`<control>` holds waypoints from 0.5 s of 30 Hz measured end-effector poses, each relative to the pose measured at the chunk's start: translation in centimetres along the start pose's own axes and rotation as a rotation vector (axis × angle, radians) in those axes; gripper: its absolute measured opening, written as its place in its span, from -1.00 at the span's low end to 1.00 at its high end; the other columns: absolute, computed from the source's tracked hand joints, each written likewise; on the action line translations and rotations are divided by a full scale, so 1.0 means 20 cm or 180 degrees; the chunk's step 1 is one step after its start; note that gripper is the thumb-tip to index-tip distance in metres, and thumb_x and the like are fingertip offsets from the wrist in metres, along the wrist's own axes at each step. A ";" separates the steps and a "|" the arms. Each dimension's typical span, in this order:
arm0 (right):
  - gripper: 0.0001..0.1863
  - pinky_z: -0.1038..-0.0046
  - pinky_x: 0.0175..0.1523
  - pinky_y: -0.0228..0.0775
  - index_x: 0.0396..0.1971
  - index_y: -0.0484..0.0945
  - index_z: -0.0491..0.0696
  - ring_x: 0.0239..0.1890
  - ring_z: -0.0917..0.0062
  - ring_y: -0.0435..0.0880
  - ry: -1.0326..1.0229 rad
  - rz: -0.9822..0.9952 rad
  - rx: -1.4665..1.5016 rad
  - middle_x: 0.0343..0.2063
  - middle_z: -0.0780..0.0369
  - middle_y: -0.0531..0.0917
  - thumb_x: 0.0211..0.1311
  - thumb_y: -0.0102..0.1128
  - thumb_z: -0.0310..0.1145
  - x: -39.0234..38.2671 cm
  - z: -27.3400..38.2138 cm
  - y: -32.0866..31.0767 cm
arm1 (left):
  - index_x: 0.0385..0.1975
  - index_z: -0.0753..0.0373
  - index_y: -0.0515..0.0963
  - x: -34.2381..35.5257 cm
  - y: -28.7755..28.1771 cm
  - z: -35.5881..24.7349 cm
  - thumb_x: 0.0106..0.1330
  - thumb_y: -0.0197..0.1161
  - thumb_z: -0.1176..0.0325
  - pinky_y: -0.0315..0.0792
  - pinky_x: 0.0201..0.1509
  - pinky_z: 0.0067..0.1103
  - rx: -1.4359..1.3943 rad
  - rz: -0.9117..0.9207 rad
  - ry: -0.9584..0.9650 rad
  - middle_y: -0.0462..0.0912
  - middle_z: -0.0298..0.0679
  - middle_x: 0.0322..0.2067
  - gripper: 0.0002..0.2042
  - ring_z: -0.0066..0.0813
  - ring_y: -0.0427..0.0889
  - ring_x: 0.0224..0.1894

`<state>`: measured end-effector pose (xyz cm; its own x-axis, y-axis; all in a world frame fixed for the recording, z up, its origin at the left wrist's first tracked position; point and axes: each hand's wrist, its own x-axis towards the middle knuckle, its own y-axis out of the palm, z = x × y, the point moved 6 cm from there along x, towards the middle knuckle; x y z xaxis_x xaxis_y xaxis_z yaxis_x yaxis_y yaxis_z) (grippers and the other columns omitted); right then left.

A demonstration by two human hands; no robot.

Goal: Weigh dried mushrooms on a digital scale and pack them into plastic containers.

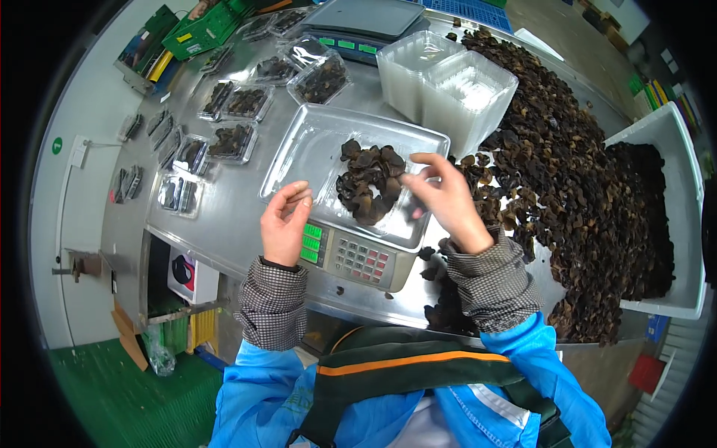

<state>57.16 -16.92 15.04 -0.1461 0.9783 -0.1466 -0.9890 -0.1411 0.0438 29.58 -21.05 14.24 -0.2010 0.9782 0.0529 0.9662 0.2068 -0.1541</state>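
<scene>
My left hand [284, 228] is at the near left of the weighing scale [367, 259], palm turned inward. Its fingers are loosely bent, and nothing shows between them and the thumb. My right hand [448, 200] has its fingers apart at the right side of a small heap of dark dried fungus [368, 179]. Its thumb comes close to the heap; whether it touches I cannot tell. The heap lies on the right half of the scale's shiny pan [299, 160], apparently in an open clear plastic box whose edges are hard to make out.
A large spread of loose fungus [567, 172] covers the right of the metal table, beside a white tub [683, 194]. Stacked clear boxes [467, 89] stand behind the pan. Filled clear boxes [233, 140] lie at left. Another scale [362, 19] and a green crate [205, 33] are farther back.
</scene>
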 end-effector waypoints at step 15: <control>-0.72 0.45 -0.31 0.48 -0.21 0.57 -0.17 -0.40 0.50 0.54 -0.1052 -0.0312 -0.1824 -0.44 0.21 0.41 0.21 0.30 -0.28 -0.09 0.13 -0.02 | 0.04 0.26 0.52 -0.13 -0.14 0.03 0.39 0.21 0.37 0.51 -0.05 -0.64 -0.0530 -0.0558 -0.0691 0.65 -0.31 -0.16 -0.73 -0.59 0.61 -0.12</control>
<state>57.96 -18.24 17.94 -0.1307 0.9728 0.1914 -0.8661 -0.0180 -0.4996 27.30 -24.06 13.91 -0.3791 0.9131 -0.1500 0.9234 0.3839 0.0032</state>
